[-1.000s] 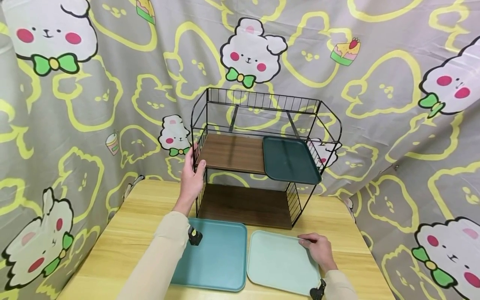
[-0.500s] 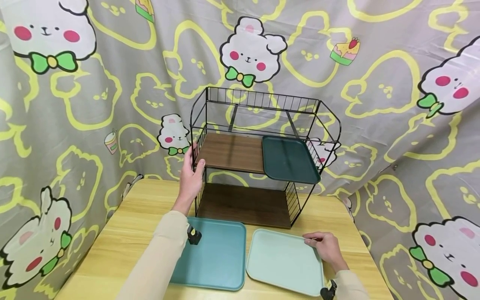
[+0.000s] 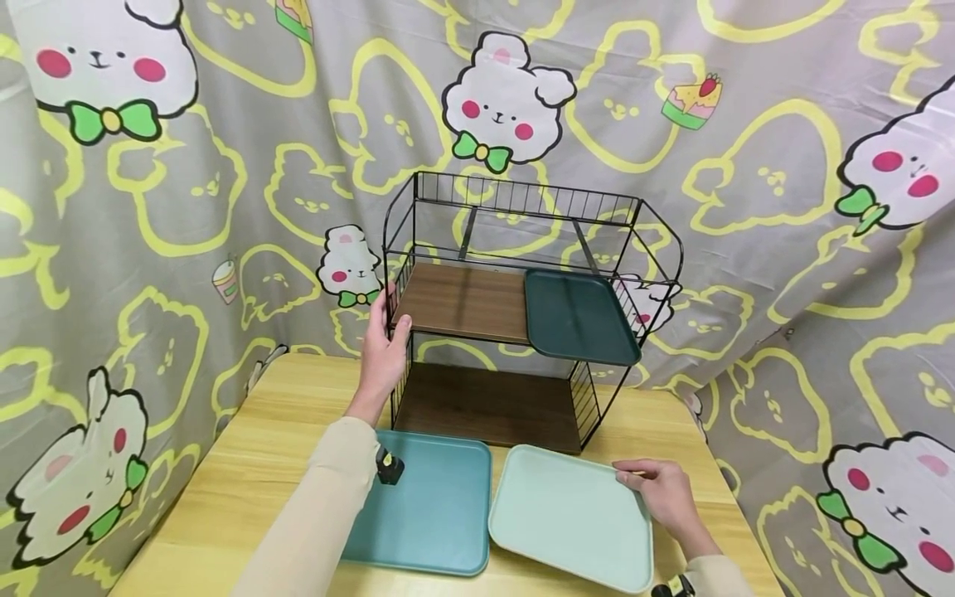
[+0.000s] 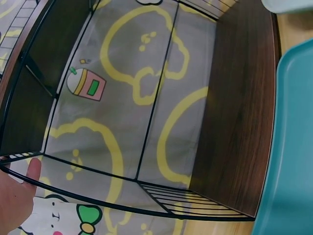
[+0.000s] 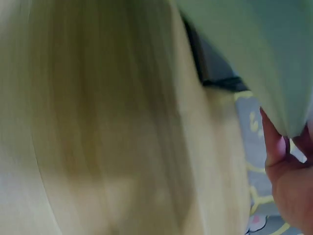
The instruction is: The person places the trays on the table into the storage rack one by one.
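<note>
My left hand point(image 3: 384, 356) grips the left side of a two-tier black wire rack point(image 3: 464, 303) with brown wooden shelves; in the left wrist view its thumb point(image 4: 32, 170) shows by the upper bars. My right hand point(image 3: 666, 496) pinches the far right corner of a pale mint tray point(image 3: 573, 521). That tray is tilted, its right side lifted off the table, and its underside point(image 5: 266, 54) shows blurred in the right wrist view. To its left a teal tray point(image 3: 436, 510) lies flat in front of the rack. A dark green tray point(image 3: 582, 319) rests on the right of the upper shelf.
Beside the dark green tray, the upper shelf's left part is bare wood. Below it the lower shelf point(image 3: 485, 406) carries nothing visible. Everything stands on a light wooden table point(image 3: 246, 448), with a patterned curtain point(image 3: 283, 108) close around the back and sides.
My right hand has moved right, raising and turning the pale mint tray, whose right side comes up off the table. My left hand stays on the rack.
</note>
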`<state>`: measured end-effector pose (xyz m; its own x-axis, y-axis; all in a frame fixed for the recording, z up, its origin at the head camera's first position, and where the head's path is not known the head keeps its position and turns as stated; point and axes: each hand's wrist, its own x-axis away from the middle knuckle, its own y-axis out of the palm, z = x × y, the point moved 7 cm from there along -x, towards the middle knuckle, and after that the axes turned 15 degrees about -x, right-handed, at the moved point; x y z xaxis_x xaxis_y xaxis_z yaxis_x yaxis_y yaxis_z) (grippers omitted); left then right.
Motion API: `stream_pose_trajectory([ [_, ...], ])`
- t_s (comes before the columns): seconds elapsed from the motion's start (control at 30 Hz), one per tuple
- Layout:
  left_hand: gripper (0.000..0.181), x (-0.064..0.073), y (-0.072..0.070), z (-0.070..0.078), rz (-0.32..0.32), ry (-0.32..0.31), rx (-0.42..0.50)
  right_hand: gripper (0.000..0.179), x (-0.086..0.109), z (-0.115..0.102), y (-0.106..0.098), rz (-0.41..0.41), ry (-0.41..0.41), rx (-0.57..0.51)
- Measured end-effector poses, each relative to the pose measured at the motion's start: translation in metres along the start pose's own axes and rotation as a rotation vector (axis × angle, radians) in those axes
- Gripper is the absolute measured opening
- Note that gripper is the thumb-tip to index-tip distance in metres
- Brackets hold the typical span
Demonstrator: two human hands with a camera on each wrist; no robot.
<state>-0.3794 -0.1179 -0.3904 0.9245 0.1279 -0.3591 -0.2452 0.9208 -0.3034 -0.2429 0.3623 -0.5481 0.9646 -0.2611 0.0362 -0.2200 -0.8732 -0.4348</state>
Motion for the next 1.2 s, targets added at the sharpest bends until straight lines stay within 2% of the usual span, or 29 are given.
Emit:
stream_pose_trajectory([
  [0.13,0.058,0.001,0.0,0.002,0.0,0.006,0.0,0.024,0.008,-0.011,-0.003,0.042,0.037,-0.062],
  [0.43,0.059,0.0,0.002,0.002,-0.004,0.013,-0.014,0.025,0.026,-0.048,-0.007,0.207,0.086,-0.117],
  [0.73,0.058,0.0,0.001,-0.001,0.002,0.008,0.002,0.019,0.047,-0.081,-0.006,0.422,0.091,-0.218],
  [0.87,0.058,0.0,0.002,-0.002,-0.001,0.007,0.008,0.016,0.056,-0.099,-0.004,0.502,0.058,-0.25],
  [0.97,0.058,0.0,0.001,-0.003,-0.009,0.0,-0.011,0.015,0.063,-0.111,0.0,0.533,0.038,-0.286],
  [1.2,0.058,0.0,-0.002,0.0,-0.005,-0.025,-0.082,0.019,0.074,-0.136,0.01,0.544,-0.01,-0.467],
])
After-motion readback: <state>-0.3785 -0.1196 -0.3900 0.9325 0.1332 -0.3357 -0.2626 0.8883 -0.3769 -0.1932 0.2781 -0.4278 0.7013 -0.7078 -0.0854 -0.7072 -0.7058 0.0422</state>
